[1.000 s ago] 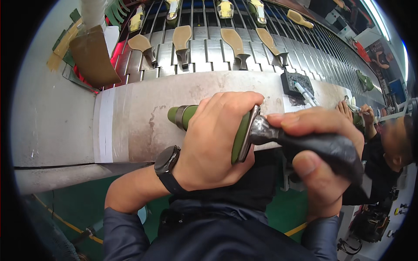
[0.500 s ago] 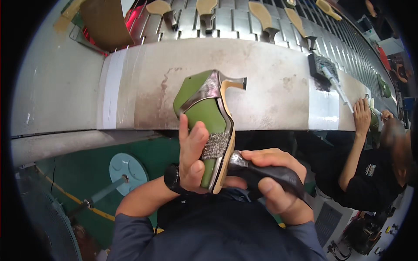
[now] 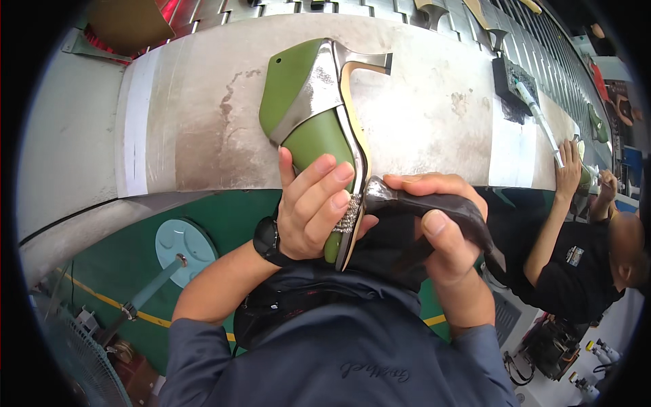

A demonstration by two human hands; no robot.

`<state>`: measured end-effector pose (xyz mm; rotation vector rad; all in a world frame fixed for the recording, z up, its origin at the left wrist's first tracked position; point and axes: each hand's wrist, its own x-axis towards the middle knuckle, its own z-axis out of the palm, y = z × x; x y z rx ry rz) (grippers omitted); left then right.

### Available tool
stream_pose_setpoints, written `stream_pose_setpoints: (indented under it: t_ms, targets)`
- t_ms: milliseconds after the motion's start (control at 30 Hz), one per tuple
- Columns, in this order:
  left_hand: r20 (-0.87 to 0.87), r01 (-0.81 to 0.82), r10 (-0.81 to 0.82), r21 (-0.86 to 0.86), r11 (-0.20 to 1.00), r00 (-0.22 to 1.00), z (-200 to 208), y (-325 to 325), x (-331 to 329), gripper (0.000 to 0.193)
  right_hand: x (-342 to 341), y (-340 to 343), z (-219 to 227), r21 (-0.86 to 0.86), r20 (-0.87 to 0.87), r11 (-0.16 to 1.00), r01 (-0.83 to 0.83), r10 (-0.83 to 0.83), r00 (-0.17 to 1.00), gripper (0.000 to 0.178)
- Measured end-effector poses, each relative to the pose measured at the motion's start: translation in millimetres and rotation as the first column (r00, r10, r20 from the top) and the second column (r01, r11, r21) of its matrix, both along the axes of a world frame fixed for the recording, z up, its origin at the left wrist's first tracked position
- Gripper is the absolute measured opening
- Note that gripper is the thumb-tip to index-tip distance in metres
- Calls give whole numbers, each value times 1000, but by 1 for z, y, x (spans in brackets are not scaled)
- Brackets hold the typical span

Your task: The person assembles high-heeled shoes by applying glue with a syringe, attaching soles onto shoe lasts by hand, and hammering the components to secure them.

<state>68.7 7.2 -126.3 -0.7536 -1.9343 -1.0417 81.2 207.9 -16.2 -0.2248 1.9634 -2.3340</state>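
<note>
A high-heeled sandal with metallic straps and a glittery toe band is fitted on a green shoe last. It lies on its side, heel away from me and pointing right. My left hand is wrapped round its front part, fingers over the toe band. My right hand grips a dark, curved shoemaker's hammer, whose rounded metal end meets the sole edge near the toe. The hammer's other end tapers down to the right. My fingers hide part of the toe band and of the hammer.
A pale worktop runs across in front of me, with a slatted metal conveyor behind it carrying heeled soles. A black block and a white pen-like tool lie at right. A co-worker handles a shoe there. A round blue stool stands lower left.
The view has shifted, so the sandal and worktop sit higher in it. My left fingers have closed further over the toe band. The hammer's metal end stays against the sole edge.
</note>
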Motion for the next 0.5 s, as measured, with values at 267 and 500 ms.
stream_pose_setpoints:
  t_ms: [267, 500]
  targets:
    - [14, 35, -36, 19, 999, 999, -2, 1, -3, 46, -23, 6, 25, 349, -160, 930, -115, 180, 971, 32]
    - [30, 26, -26, 9, 1000, 999, 0, -1, -1, 33, -12, -3, 35, 430, -271, 895, -115, 250, 929, 36]
